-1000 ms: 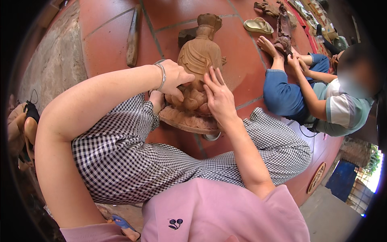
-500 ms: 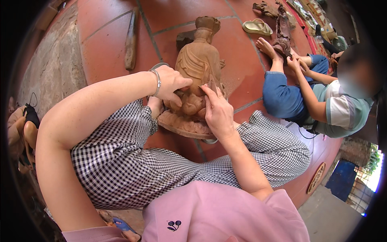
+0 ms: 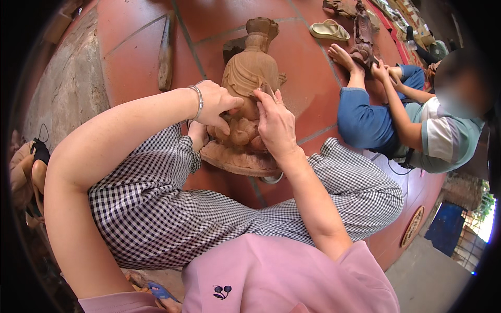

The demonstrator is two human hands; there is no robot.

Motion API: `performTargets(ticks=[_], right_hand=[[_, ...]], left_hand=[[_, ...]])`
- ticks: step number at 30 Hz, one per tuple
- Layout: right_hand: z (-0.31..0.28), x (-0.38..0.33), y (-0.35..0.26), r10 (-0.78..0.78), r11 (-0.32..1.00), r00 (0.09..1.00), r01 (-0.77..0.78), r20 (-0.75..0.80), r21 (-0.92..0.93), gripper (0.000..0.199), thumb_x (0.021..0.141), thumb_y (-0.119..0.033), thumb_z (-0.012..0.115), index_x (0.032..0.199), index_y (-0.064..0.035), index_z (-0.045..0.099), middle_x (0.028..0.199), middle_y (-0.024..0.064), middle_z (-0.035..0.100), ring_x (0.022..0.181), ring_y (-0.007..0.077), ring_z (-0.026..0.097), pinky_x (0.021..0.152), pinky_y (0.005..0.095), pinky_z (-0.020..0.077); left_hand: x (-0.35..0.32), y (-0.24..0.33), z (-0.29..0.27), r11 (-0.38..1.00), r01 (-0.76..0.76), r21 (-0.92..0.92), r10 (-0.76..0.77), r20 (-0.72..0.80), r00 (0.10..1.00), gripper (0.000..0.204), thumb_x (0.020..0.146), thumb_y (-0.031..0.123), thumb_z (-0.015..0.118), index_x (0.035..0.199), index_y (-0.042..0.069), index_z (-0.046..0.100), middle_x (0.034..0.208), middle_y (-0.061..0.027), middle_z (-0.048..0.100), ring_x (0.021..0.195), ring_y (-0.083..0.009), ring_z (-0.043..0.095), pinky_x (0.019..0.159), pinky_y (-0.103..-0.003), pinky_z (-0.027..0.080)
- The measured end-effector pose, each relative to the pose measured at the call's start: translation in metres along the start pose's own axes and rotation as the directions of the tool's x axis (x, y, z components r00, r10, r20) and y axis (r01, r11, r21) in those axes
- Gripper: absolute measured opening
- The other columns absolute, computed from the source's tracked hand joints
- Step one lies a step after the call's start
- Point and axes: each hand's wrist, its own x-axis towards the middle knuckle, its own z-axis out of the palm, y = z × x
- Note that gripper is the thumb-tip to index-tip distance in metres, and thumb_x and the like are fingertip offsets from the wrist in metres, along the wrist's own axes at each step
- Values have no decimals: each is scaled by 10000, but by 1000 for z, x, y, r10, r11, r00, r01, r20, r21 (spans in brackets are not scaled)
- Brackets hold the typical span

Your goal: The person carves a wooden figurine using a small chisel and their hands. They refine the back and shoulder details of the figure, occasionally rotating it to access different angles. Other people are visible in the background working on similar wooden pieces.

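A carved wooden statue (image 3: 254,68) of a robed seated figure lies on the floor between my legs, its head pointing away from me and its broad base near. My left hand (image 3: 216,104) grips its left side, thumb and forefinger spread over the carved lap. Pinched in my right hand (image 3: 276,125) is a thin brown folded piece that looks like sandpaper (image 3: 267,89). It lies against the statue's middle, and its lower part is hidden by my fingers.
On the tiles at the left lies a long wooden mallet-like stick (image 3: 166,52). A dark block (image 3: 233,49) sits beside the statue's shoulder. At the right, a seated co-worker (image 3: 412,120) handles a darker carving (image 3: 362,34), near a beige sandal (image 3: 330,30).
My right hand has slid a little farther up the statue with the brown piece. My left hand stays on the statue's side. The whole view has shifted slightly.
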Motion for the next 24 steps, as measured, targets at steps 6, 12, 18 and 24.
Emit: performTargets(ticks=[6,12,18,24], right_hand=[[1,-17,-15,-32,998,999,32,0,-62,264,965,-26,557,1214,-7,643,1188,263,676,1158,447,622,1111,512,448],[0,-19,-6,9,1000,1000,-9,8,-8,277,963,-26,575,1230,-6,643,1169,269,677,1162,443,627,1121,514,440],[-11,0,-3,93,985,993,-80,-77,153,242,993,-49,610,1219,-3,683,1202,204,712,1168,307,680,1067,409,497],[-9,5,36,486,608,873,-364,32,706,187,989,-112,671,1130,0,718,1207,148,717,1145,203,650,1046,334,476]], left_hand=[[-12,-9,11,1000,-15,-2,15,-93,996,590,783,534,779,1148,109,594,1015,-134,752,940,-340,730,813,-456,562],[-8,-9,16,1000,-26,12,28,-130,991,538,763,484,802,1094,117,587,924,-102,740,886,-320,719,759,-455,543],[-6,-6,10,999,-36,-22,34,-84,996,575,783,520,783,1133,102,599,986,-120,752,928,-331,729,800,-455,552],[-8,-9,16,997,-50,-55,43,-120,992,536,778,482,798,1090,107,575,936,-113,738,884,-329,719,753,-454,538]])
